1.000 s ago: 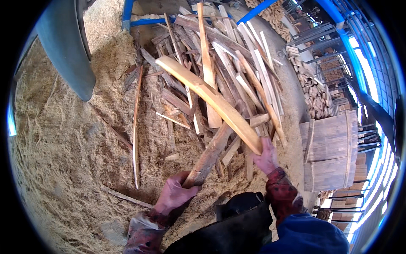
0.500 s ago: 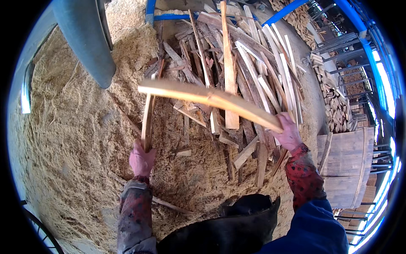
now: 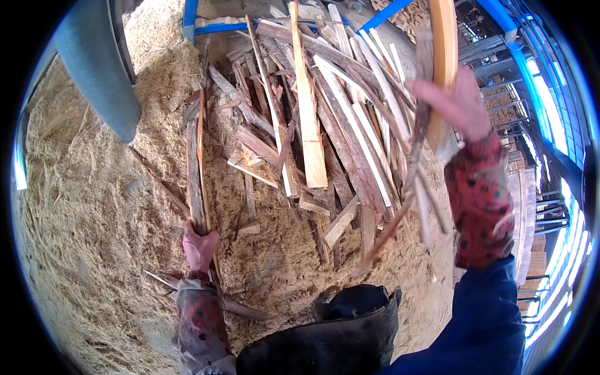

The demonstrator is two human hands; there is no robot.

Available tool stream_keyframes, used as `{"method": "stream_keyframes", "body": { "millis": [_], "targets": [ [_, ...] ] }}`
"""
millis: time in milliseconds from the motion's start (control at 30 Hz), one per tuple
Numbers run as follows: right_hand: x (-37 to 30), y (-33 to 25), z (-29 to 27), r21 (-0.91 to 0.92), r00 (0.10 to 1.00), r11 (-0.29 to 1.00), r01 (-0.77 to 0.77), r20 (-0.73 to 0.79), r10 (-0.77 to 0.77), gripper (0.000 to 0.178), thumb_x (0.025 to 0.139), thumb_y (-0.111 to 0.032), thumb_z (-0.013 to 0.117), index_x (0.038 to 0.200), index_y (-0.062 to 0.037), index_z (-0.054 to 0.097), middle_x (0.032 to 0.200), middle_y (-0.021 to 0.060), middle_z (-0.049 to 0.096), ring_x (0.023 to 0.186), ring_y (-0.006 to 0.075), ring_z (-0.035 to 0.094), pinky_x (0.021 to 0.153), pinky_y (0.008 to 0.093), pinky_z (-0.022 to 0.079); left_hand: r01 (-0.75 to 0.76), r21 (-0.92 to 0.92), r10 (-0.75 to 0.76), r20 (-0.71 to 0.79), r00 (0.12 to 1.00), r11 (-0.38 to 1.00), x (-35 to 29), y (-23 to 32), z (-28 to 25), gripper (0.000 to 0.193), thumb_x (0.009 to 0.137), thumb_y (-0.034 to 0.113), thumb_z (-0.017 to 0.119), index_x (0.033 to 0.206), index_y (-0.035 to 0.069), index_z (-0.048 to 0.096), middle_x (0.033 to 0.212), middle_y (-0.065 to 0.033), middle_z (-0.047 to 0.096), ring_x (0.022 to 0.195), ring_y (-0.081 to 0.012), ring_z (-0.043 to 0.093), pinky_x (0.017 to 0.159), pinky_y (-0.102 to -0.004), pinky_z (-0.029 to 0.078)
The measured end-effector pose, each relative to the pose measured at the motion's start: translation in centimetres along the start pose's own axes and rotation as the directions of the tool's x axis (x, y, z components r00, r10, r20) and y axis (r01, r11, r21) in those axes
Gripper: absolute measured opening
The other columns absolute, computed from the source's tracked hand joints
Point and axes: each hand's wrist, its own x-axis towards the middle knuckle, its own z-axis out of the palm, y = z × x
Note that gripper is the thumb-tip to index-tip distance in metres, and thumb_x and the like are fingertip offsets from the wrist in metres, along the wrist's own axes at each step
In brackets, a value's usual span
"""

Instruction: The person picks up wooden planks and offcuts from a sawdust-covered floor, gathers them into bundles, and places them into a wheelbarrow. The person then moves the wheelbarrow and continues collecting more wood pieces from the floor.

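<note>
Near the left of the wood pile, my left hand point(image 3: 200, 247) is closed round a long, narrow bark-edged wood slat point(image 3: 196, 178) that points away from me. On the right, my right hand point(image 3: 461, 103) is raised and smeared by motion, its thumb stretched out to the left. A pale wooden board point(image 3: 444, 40) stands steeply on end at this hand, and the hand covers part of it. Its fingers look spread rather than wrapped round the board. Several thin sticks point(image 3: 415, 178) below the right hand are blurred too.
A loose pile of split slats point(image 3: 312, 144) lies ahead on sawdust point(image 3: 100, 194). Blue metal bars point(image 3: 222, 28) run behind it. A grey curved metal part point(image 3: 100, 69) hangs at upper left. Wooden panelling point(image 3: 528, 206) and metal racks stand at the right.
My right hand has moved up and right. The board it held crosswise has swung to point away from me. My left hand has shifted slightly left and down, still round a slat.
</note>
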Motion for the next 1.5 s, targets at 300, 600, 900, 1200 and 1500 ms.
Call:
{"method": "stream_keyframes", "body": {
  "millis": [300, 600, 900, 1200, 1500],
  "targets": [
    [5.6, 1.4, 8.0, 0.023, 0.987, 0.998, -0.064, 0.152, 0.06, 0.049, 0.074, -0.048, 0.072, 0.08, -0.0003, 0.068, 0.066, 0.0018, 0.06, 0.056, 0.0121, 0.054, 0.054, 0.0259, 0.042, 0.125, -0.21, -0.118, 0.044, 0.992, 0.97, -3.8, 5.4, 0.4, 0.041, 0.068, 0.018, 0.066, 0.102, -0.003, 0.06, 0.078, -0.0055, 0.062, 0.066, -0.0141, 0.054, 0.061, -0.0274, 0.045],
    [-0.8, 8.9, 10.6, -0.222, 0.935, 0.953, -0.206, 0.244, 0.259, 0.053, 0.079, -0.05, 0.064, 0.103, -0.0019, 0.064, 0.085, 0.0167, 0.065, 0.078, 0.0271, 0.063, 0.076, 0.042, 0.048, 0.022, -0.277, -0.001, 0.075, 0.997, 0.96, -5.2, 5.4, 1.9, 0.04, 0.068, 0.016, 0.067, 0.103, -0.002, 0.059, 0.08, -0.0061, 0.063, 0.068, -0.0143, 0.056, 0.064, -0.0289, 0.047],
    [-10.3, 22.6, 11.3, -0.216, 0.923, 0.898, -0.384, -0.094, 0.372, 0.066, 0.083, -0.057, 0.054, 0.109, 0.0021, 0.061, 0.097, 0.0272, 0.062, 0.095, 0.0359, 0.061, 0.084, 0.0408, 0.046, -0.069, -0.516, 0.151, 0.119, 0.981, 0.854, -5.1, 11.4, 5.0, 0.046, 0.072, 0.007, 0.069, 0.114, -0.003, 0.055, 0.09, -0.0054, 0.063, 0.075, -0.0113, 0.056, 0.067, -0.0255, 0.047],
    [-11.1, 25.4, 12.1, -0.203, 0.845, 0.851, -0.484, 0.142, 0.515, 0.062, 0.086, -0.057, 0.045, 0.096, 0.0007, 0.066, 0.089, 0.0268, 0.063, 0.089, 0.0388, 0.061, 0.082, 0.0444, 0.045, 0.013, -0.536, 0.163, 0.279, 0.946, 0.844, -7.3, 14.5, 8.4, 0.041, 0.071, 0.008, 0.072, 0.107, -0.001, 0.054, 0.082, -0.0022, 0.06, 0.071, -0.009, 0.056, 0.062, -0.0238, 0.048],
    [-10.9, 22.7, 12.6, -0.025, 0.756, 0.817, -0.576, 0.363, 0.545, 0.101, 0.078, -0.076, 0.043, 0.124, 0.0136, 0.047, 0.123, 0.031, 0.051, 0.117, 0.0376, 0.05, 0.099, 0.039, 0.039, 0.177, -0.675, 0.126, 0.374, 0.919, 0.717, -9.9, 14.0, 14.7, 0.054, 0.072, 0.01, 0.073, 0.119, -0.002, 0.049, 0.094, -0.0046, 0.061, 0.078, -0.0128, 0.059, 0.069, -0.0257, 0.051]
  ]
}}
